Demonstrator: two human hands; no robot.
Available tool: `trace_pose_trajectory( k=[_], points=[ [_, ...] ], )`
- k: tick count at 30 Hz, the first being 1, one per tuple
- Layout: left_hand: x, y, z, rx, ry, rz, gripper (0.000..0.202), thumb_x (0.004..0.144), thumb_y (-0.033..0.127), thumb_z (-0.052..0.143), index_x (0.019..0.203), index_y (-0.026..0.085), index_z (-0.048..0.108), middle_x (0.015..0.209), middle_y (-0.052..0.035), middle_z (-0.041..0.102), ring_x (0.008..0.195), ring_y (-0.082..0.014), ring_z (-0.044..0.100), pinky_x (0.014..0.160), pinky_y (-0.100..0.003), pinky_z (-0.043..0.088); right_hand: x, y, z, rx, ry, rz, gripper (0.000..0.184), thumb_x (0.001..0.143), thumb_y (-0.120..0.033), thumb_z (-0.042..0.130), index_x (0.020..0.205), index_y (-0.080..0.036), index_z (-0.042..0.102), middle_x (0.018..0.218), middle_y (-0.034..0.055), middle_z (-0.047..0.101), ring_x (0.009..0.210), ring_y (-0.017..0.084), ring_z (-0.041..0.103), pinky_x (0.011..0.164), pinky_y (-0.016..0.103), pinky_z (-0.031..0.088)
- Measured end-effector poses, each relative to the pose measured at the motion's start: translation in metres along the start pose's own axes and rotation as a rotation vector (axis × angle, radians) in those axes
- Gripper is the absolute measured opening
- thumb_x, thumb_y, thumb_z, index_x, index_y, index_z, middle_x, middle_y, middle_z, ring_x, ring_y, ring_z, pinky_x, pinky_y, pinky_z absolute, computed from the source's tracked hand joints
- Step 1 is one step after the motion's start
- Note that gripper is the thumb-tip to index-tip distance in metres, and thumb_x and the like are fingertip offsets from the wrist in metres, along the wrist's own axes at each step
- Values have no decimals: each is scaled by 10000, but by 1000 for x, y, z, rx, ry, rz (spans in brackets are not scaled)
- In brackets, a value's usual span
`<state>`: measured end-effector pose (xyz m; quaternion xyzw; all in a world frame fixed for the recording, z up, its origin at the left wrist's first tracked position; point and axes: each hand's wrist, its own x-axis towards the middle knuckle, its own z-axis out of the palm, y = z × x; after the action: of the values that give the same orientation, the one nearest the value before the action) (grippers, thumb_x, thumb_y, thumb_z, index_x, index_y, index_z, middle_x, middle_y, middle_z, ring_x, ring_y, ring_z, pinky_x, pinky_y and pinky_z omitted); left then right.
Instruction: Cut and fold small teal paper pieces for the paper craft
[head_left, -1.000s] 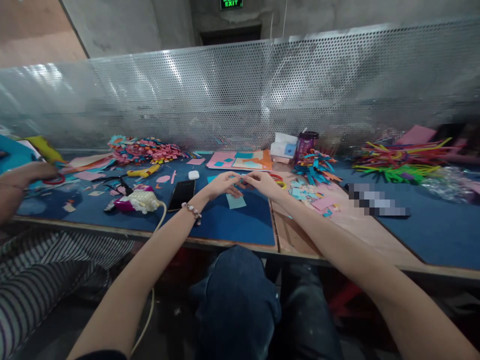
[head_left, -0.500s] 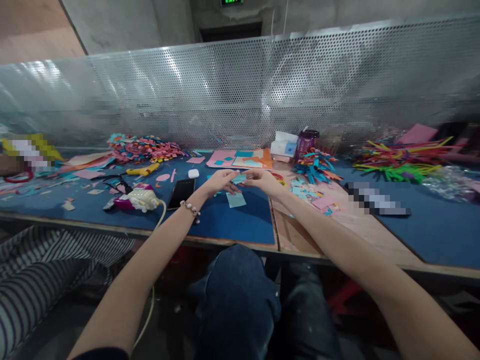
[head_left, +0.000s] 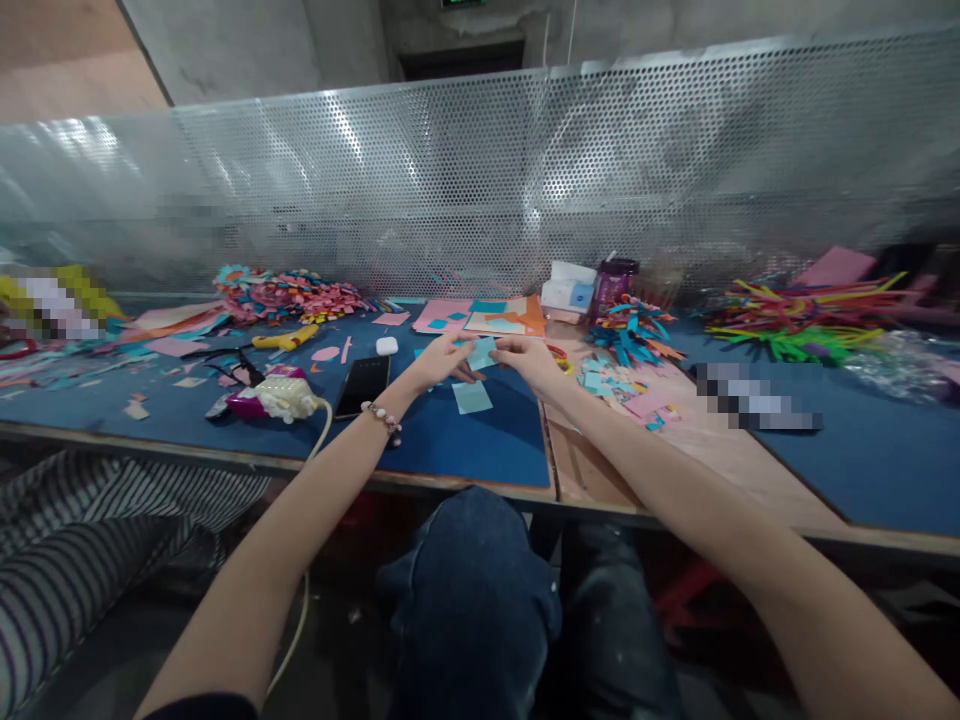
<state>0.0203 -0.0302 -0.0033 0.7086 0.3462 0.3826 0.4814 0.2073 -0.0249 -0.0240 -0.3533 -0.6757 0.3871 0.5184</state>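
Note:
Between my two hands is a small light-blue piece of paper [head_left: 482,353], raised above the blue mat. My left hand [head_left: 444,362] pinches its left side, and a beaded bracelet circles that wrist. At its right edge my right hand [head_left: 527,360] holds it between thumb and fingers. Just below them a pale green-blue paper square [head_left: 472,398] lies flat on the mat. Behind my hands are pink and orange paper sheets [head_left: 510,318] with blue pieces on top.
To the left lie a black phone [head_left: 364,386], a white earbud case [head_left: 387,346], a power strip [head_left: 281,398] with its cord, and a yellow glue gun [head_left: 286,338]. Paper scraps [head_left: 622,385] and colourful pipe cleaners [head_left: 806,315] are on the right. A perforated metal panel [head_left: 450,190] stands behind.
The light-blue paper between my hands has turned so that more of its face shows. My hands stay in nearly the same place.

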Motion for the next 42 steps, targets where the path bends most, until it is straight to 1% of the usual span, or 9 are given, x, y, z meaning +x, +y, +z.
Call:
trace_pose_trajectory(
  k=[4, 8, 16, 21, 25, 28, 31, 38, 42],
  points=[
    [0, -3, -2, -10, 2, 34, 356, 800, 355, 591, 1051, 112, 526, 844, -100, 666, 720, -191, 679, 696, -340, 558, -5, -10, 3, -87, -10, -75, 257, 683, -335, 636, 836, -130, 652, 770, 22, 643, 678, 117, 536, 663, 247, 422],
    [1, -3, -3, -39, 28, 67, 358, 783, 349, 608, 1051, 119, 555, 895, -93, 672, 732, -165, 673, 744, -340, 551, -6, -12, 8, -133, -40, -111, 277, 704, -335, 621, 893, -134, 644, 793, 27, 655, 725, 135, 558, 701, 257, 434],
    [0, -2, -3, -70, 21, 45, 347, 762, 301, 633, 1040, 112, 550, 842, -83, 675, 751, -175, 673, 758, -357, 541, -4, -7, 10, -62, 55, -104, 282, 703, -304, 627, 938, -149, 616, 831, 42, 656, 739, 147, 580, 708, 283, 460],
    [1, -3, -4, -63, 42, 50, 321, 754, 287, 639, 1020, 118, 573, 834, -62, 670, 744, -160, 659, 754, -337, 538, -7, -11, 13, -95, -24, -123, 276, 711, -311, 625, 938, -156, 615, 822, 36, 659, 722, 145, 579, 714, 287, 461],
    [4, -5, -5, -47, 107, 32, 268, 780, 348, 599, 902, 110, 606, 723, -37, 646, 694, -166, 649, 715, -349, 549, -8, -12, 14, -169, -10, -139, 235, 694, -298, 639, 876, -150, 624, 799, 33, 657, 716, 146, 572, 711, 286, 457],
    [4, -5, -5, -78, 119, 29, 285, 806, 364, 559, 937, 115, 607, 771, -51, 669, 719, -182, 660, 711, -357, 552, -7, -10, 13, -180, -12, -157, 231, 725, -311, 609, 892, -153, 634, 831, 42, 661, 749, 153, 578, 734, 293, 456],
    [4, -3, -5, -112, 131, 17, 292, 821, 352, 538, 990, 121, 592, 831, -68, 684, 753, -187, 668, 718, -348, 551, -6, -7, 12, -116, -11, -121, 243, 747, -346, 587, 895, -161, 640, 828, 39, 660, 742, 151, 579, 742, 293, 462],
    [4, -1, -5, -129, 109, 64, 295, 801, 274, 565, 1050, 116, 557, 843, -66, 674, 753, -161, 668, 742, -332, 551, -6, -2, 11, 278, 15, 73, 323, 683, -410, 647, 887, -159, 643, 795, 36, 656, 706, 134, 583, 725, 286, 484],
    [2, 1, -5, -63, 91, 112, 289, 784, 287, 578, 1016, 115, 584, 834, -63, 665, 733, -156, 650, 705, -318, 552, -6, -4, 10, 248, 53, 76, 313, 692, -390, 641, 913, -168, 642, 826, 45, 653, 717, 144, 582, 692, 287, 486]
  ],
)
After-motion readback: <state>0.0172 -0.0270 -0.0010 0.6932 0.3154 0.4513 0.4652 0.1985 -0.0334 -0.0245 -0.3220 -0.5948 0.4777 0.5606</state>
